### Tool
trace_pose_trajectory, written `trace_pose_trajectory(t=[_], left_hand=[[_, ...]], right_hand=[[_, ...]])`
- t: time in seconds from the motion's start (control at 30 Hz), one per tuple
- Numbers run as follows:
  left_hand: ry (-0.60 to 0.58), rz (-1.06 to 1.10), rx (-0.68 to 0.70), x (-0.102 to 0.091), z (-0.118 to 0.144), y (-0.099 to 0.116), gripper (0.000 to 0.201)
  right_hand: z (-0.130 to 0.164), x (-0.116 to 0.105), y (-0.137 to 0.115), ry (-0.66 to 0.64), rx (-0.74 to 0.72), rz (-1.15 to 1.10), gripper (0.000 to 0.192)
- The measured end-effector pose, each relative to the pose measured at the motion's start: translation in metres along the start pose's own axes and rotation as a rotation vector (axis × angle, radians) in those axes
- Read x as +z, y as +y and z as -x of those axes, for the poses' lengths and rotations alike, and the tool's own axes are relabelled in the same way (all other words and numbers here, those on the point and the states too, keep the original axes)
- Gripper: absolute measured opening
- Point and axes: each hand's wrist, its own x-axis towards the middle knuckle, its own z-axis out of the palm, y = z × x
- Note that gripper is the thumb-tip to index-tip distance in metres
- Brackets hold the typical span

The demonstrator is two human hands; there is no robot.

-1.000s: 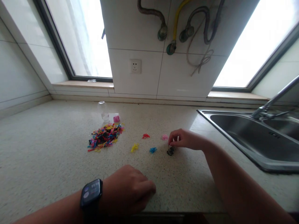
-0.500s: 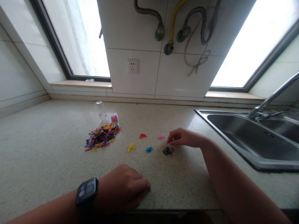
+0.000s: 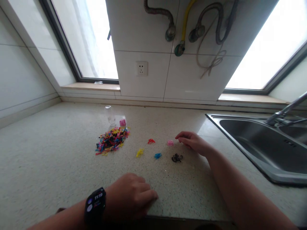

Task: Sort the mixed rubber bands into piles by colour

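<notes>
The speckled worktop [image 3: 48, 166] carries everything, with the steel sink [image 3: 263, 150] sunk into it off to the person's right. Toward the far left lies the big mixed heap of coloured bands [image 3: 112, 140], well apart from both hands. Nearer the middle sit small sorted clumps: yellow [image 3: 139, 152], red [image 3: 151, 141], blue [image 3: 157, 156], pink [image 3: 170, 142] and black [image 3: 177, 157]. The right hand [image 3: 192, 142] lies closest to them, fingers loosely curled and grasping nothing that I can see, its fingertips just beside the pink clump, the black one just nearer the person. The left hand [image 3: 130, 198], clenched loosely with a watch [image 3: 94, 204] on the wrist, rests at the near edge, farther from every clump.
</notes>
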Motion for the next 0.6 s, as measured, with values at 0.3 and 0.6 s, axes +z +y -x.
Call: trace_pose_trajectory(t=[0.3,0.6], left_hand=[[-0.008,-0.101,0.009,-0.002,0.003,-0.005,0.011],[0.067,-0.189,-0.067,-0.016,0.010,-0.034,0.018]], right_hand=[[-0.003,0.005,-0.002,0.041,0.023,-0.021,0.034],[-0.004,0.007,-0.005,0.042,0.039,0.014,0.037]])
